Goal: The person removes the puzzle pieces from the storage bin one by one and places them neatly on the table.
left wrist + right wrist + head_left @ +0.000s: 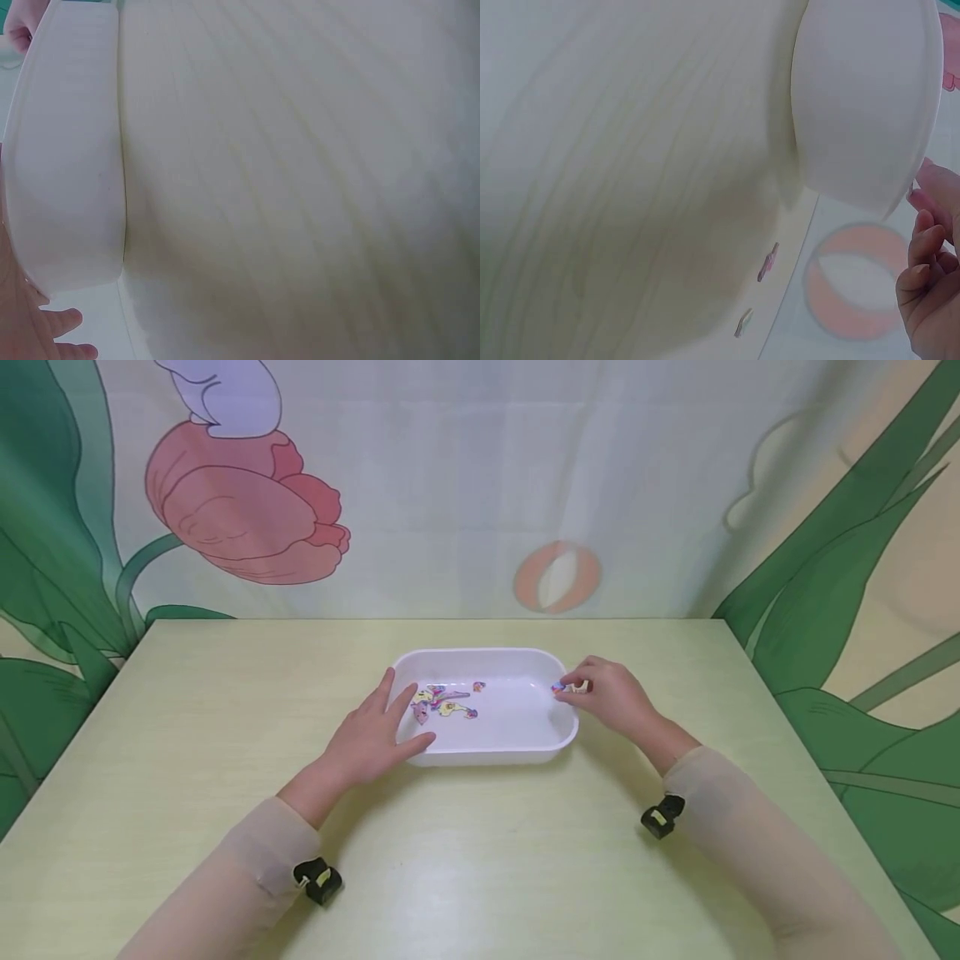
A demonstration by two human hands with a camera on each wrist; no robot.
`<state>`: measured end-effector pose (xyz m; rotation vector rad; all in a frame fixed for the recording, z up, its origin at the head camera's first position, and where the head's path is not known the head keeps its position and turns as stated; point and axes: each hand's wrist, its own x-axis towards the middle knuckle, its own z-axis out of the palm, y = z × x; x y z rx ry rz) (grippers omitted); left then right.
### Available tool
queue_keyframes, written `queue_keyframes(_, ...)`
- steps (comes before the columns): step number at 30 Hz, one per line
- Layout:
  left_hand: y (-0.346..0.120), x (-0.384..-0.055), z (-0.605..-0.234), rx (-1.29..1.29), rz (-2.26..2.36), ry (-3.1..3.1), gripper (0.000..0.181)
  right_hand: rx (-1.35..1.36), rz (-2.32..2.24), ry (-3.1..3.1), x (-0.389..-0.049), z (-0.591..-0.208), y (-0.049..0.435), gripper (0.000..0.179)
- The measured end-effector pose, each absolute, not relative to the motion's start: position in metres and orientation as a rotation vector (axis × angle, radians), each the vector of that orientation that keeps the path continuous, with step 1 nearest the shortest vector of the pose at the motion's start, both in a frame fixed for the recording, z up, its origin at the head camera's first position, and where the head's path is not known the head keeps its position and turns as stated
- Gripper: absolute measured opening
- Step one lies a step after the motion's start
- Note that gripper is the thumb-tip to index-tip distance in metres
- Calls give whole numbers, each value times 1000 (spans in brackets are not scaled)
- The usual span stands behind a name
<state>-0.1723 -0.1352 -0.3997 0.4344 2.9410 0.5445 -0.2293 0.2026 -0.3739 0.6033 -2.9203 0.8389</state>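
Observation:
A white oblong tray (517, 722) stands on the table. My left hand (363, 739) lies at its left end, fingers spread and straight across the rim. In the left wrist view, part of that hand (22, 322) shows beside the tray wall. At the tray's right end, my right hand (615, 697) pinches a small colourful cutout (558, 687) between thumb and fingertips, over the rim. Several flat cartoon cutouts (453, 707) in pink, yellow and purple lie in the tray's left half. A smaller cutout (479, 687) sits apart from them, near the tray's back wall.
The right wrist view shows a pink cutout (768, 262) and a pale one (743, 323) on the table near its back edge, outside the tray. Behind the pale wooden table (480, 852) hangs a printed curtain (435, 485). Black wrist cameras sit on both sleeves.

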Motion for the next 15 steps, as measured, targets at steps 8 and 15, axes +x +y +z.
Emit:
queue_keyframes(8,-136,-172,-400,430,548,2936,84,587,821,-2912,-230,-375,215,23)
queue_keyframes(15,-137,-173,-401,433,544,2933,84,527,802,-2943,-228,-375,227,26)
